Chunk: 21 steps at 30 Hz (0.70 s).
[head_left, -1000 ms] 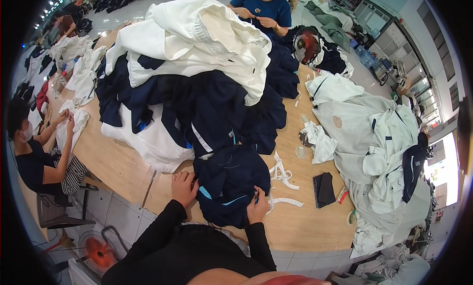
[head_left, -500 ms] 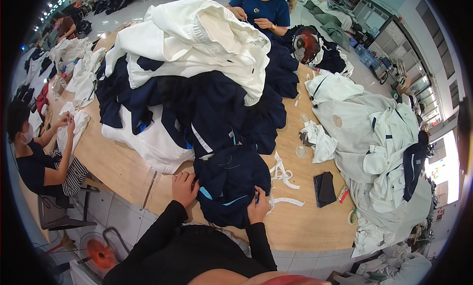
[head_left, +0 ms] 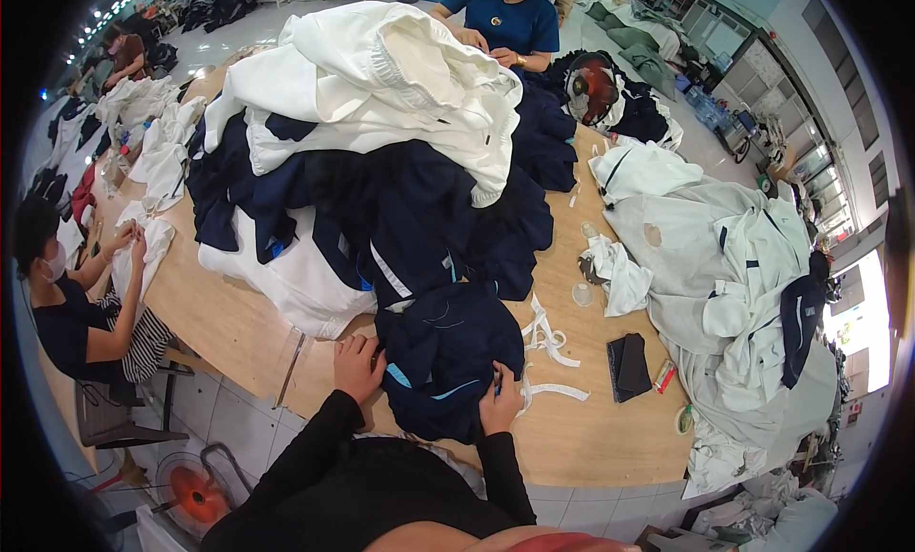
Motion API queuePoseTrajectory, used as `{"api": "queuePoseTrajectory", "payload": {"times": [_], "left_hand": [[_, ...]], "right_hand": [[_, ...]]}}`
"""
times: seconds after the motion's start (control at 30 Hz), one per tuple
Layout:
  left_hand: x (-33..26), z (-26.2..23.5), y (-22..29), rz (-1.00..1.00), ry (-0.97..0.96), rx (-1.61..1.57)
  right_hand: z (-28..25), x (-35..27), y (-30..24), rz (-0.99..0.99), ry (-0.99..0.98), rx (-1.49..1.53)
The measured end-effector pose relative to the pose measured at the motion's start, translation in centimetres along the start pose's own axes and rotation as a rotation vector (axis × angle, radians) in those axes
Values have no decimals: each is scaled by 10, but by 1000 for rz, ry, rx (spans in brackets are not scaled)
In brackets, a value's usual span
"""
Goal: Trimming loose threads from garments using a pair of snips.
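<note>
A bunched navy garment (head_left: 448, 347) with light-blue trim lies at the table's near edge, in front of my body. My left hand (head_left: 359, 368) is at its left side, fingers bent and closed against the cloth edge. On the opposite side, my right hand (head_left: 500, 401) grips the garment's right edge between thumb and fingers. A small blue bit shows by the right fingertips; whether it is trim or a tool I cannot make out. Behind the garment, touching it, rises a large heap of navy clothes (head_left: 410, 218) with white garments (head_left: 362, 85) on top.
White tape strips (head_left: 553, 342) lie right of the garment, near a dark folded pouch (head_left: 629, 366) and a tape roll (head_left: 683, 419). Pale garments (head_left: 724, 266) cover the table's right side. Co-workers handle cloth at the left and across the table. A fan (head_left: 193, 488) stands lower left.
My hands and the navy garment stay practically in place. Across the table, the co-worker's hands have come together lower down. At the far left, a distant person has shifted posture.
</note>
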<state>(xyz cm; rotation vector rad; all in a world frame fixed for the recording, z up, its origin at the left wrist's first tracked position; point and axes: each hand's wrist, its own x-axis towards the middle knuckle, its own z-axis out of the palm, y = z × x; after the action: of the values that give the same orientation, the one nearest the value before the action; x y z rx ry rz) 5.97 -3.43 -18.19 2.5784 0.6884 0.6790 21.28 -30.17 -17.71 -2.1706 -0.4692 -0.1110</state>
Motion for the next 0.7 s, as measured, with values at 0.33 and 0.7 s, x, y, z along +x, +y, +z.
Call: {"api": "queuePoseTrajectory", "payload": {"times": [0.33,0.7], "left_hand": [[2,0,2,16,1,19],[0,1,0,1,-2,10]], "right_hand": [[0,0,2,17,8,5],[1,-1,4,38,-22,6]]}}
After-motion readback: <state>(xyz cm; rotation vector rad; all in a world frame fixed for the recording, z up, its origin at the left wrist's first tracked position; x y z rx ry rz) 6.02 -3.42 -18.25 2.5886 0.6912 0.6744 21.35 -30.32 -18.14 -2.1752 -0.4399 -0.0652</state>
